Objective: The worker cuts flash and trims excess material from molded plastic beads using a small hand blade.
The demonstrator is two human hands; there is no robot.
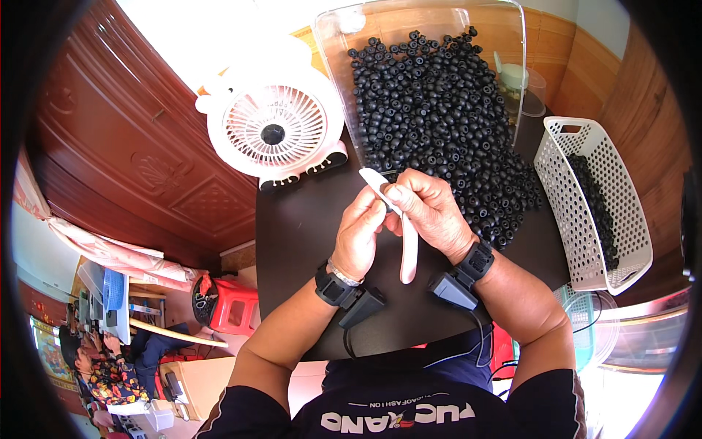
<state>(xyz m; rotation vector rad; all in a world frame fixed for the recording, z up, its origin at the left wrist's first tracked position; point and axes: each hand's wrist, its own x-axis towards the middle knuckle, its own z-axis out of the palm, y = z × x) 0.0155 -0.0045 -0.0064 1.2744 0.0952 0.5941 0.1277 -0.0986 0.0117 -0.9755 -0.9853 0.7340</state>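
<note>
L hand (360, 225) + R hand (433, 208) clamped on white curved plastic tool (409, 256); prob. early: big round-black-part heap (439, 117) left, fewer in white perforated basket (573, 219).

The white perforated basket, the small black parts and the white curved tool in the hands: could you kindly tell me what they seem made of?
White perforated basket: probably plastic, satin, judging by its even holes and rounded corners.
Small black parts: plastic or rubber, slightly glossy with highlights; I cannot tell which.
White curved tool: likely smooth, matte plastic, from its even, pale surface.
</note>
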